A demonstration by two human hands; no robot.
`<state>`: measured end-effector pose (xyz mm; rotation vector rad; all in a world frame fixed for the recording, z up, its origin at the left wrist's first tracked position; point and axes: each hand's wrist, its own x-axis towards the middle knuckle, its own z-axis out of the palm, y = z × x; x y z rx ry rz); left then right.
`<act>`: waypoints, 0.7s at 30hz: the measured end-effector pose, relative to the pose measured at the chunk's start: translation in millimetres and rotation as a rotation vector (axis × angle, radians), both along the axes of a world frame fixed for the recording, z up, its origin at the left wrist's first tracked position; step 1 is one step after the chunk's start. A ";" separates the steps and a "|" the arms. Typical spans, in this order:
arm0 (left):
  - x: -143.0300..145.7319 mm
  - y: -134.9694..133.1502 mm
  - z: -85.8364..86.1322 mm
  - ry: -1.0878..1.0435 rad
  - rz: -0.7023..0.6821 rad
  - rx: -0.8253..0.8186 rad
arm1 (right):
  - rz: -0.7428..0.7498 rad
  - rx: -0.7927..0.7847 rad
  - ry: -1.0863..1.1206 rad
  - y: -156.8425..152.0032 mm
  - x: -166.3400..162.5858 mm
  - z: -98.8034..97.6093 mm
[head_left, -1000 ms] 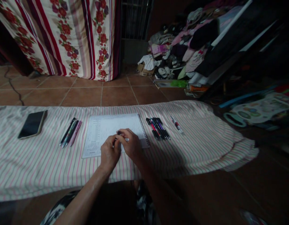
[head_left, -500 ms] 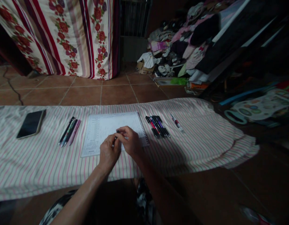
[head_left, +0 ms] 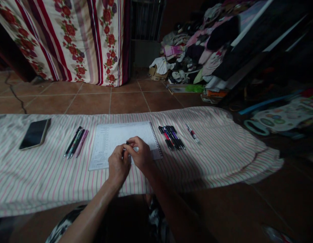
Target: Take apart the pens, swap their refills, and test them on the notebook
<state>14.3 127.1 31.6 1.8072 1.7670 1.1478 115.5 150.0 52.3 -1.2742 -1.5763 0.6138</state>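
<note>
My left hand (head_left: 118, 163) and my right hand (head_left: 141, 152) meet over a spiral notebook (head_left: 121, 133), fingertips pinched together. Between them is a small dark pen-like piece (head_left: 127, 143), mostly hidden by the fingers. Both hands are closed on it. Printed and written marks cover the notebook page, whose coil binding faces right. To its left lie several slim pens (head_left: 75, 143), dark ones and a pink one. On the right side is a tight row of several black pens (head_left: 171, 137) with red and purple parts, and beyond it a single patterned pen (head_left: 192, 133).
A smartphone (head_left: 34, 134) lies at the left on the striped cloth (head_left: 222, 152) covering the table. Behind are a tiled floor (head_left: 93, 103), a floral curtain (head_left: 77, 40) and a heap of clothes (head_left: 194, 50). A pale plastic item (head_left: 285, 113) stands at the far right.
The hands stay together over the notebook, with only a slight shift of the fingers around the dark piece. The whole view has moved a little; the pens and phone lie as before.
</note>
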 end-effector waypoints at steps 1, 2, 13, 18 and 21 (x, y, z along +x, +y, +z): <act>-0.5 0.1 -0.9 -0.013 0.000 0.007 | 0.001 0.009 -0.007 -0.3 -0.6 -0.6; -1.0 0.3 -1.7 -0.026 -0.007 0.015 | 0.001 0.017 -0.010 -0.5 -1.0 -0.8; -7.8 4.6 -3.1 -0.360 -0.030 -0.090 | 0.083 -0.118 0.068 11.4 24.9 -6.6; -7.4 2.0 3.5 -0.433 -0.006 -0.133 | -0.151 -0.036 -0.069 21.8 42.2 -20.6; -8.1 1.6 1.9 -0.464 -0.012 -0.138 | -0.136 0.026 -0.185 23.1 43.6 -23.4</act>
